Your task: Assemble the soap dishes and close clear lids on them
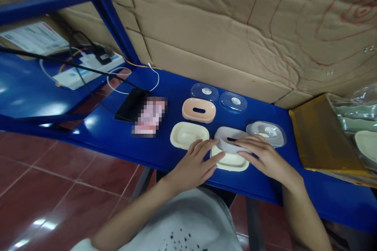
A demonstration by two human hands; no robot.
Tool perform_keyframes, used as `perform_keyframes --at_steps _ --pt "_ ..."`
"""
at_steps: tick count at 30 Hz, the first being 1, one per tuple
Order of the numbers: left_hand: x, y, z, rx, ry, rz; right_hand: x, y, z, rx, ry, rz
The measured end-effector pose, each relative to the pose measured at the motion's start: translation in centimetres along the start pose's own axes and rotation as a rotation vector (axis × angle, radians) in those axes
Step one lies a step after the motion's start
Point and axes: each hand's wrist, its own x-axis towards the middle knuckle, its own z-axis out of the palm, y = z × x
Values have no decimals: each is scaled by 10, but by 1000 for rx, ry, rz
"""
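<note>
Between my two hands is a grey oval soap dish (229,138) with a dark slot in its middle. My left hand (196,166) has its fingertips at the dish's left end, with the thumb low over the cream tray. From the other side, my right hand (262,155) grips the right end. Directly beneath and in front lies a cream tray (232,161), partly covered by the grey dish. A second cream tray (189,135) sits to the left, close to my left fingers. Behind it stands a peach soap dish (199,110) with a slot.
Two clear lids (204,91) with round stickers lie at the back. Another clear lid (271,133) rests over a pale dish on the right. A taped cardboard box (318,137) stands further right. At left are a black object (129,106) and a power strip (85,72) with cables.
</note>
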Motion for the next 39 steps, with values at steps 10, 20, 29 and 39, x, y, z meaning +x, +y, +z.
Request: perform_keyframes --at_steps 10,20,29,39 --pt "0 1 5 70 -23 16 46 24 6 -277 83 -24" --pt "-2 2 9 114 73 -110 29 49 -16 -256 38 52" --pt "1 1 9 138 102 -192 -56 83 -39 -174 -93 348" --pt "13 38 20 28 47 57 -29 102 -55 -115 1 382"
